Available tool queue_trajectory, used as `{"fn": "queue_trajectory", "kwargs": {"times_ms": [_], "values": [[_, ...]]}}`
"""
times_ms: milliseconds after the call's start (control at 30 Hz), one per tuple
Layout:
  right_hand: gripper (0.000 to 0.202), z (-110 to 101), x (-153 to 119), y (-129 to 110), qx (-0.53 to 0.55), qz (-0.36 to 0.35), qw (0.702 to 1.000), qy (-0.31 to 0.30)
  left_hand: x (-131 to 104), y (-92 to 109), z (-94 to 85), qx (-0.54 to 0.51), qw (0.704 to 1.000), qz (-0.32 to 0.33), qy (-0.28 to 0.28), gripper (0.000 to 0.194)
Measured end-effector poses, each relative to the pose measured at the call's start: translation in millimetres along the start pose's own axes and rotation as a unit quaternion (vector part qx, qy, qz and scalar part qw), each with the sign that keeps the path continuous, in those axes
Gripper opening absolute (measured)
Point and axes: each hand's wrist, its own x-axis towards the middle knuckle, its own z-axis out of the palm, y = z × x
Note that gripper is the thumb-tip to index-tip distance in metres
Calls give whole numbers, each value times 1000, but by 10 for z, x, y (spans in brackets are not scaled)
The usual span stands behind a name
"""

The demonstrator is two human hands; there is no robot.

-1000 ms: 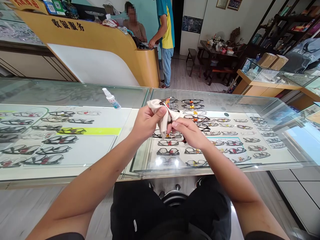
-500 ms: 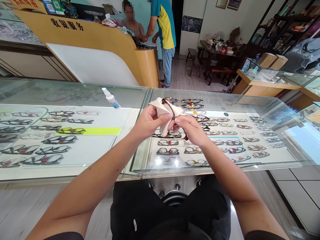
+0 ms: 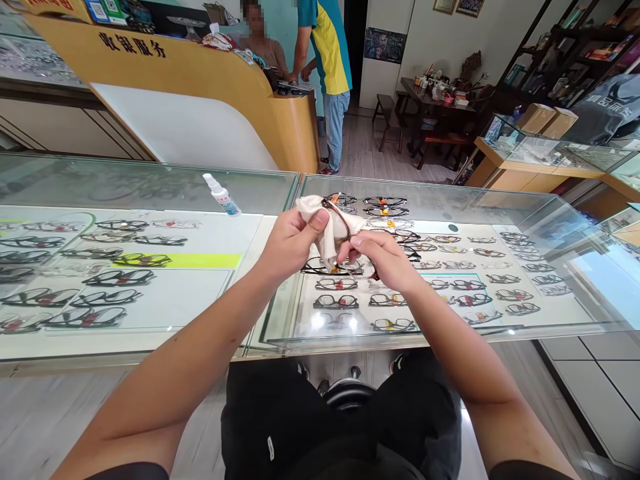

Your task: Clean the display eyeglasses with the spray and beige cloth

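Observation:
My left hand [image 3: 293, 241] is closed on a cream cloth [image 3: 327, 243], its thumb near the upper rim of a pair of dark brown glasses [image 3: 339, 217]. The cloth is bunched against the lens side of the glasses. My right hand [image 3: 383, 257] pinches the frame from the right with thumb and fingers. Both hands are above the glass display case [image 3: 270, 250]. A white spray bottle [image 3: 221, 195] leans at an angle in the picture, on the case top to the left of my hands.
Rows of glasses [image 3: 467, 285] lie inside the case. Beyond it stands a yellow counter [image 3: 210, 77] with a seated person [image 3: 265, 47] and a standing person [image 3: 330, 50]. A dark table [image 3: 435, 97] and another glass case [image 3: 545, 152] are farther back.
My left thumb has moved up and left, away from the middle of the glasses frame. The cloth has shifted and bunched differently. My right hand stays nearly in place.

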Motion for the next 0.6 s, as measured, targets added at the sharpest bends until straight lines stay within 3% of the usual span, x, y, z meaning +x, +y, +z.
{"fn": "queue_trajectory", "kwargs": {"times_ms": [200, 367, 600], "values": [[50, -10, 17, 10, 10, -4, 1000, -11, -15, -20, 32, -19, 1000, -4, -16, 54], [54, 73, -1, 15, -25, -13, 999, -30, -33, 23, 75, -6, 999, -4, 41, 57], [48, 69, -19, -19, -33, -10, 999, -18, -25, -50, 42, -10, 999, -6, 52, 63]]}}
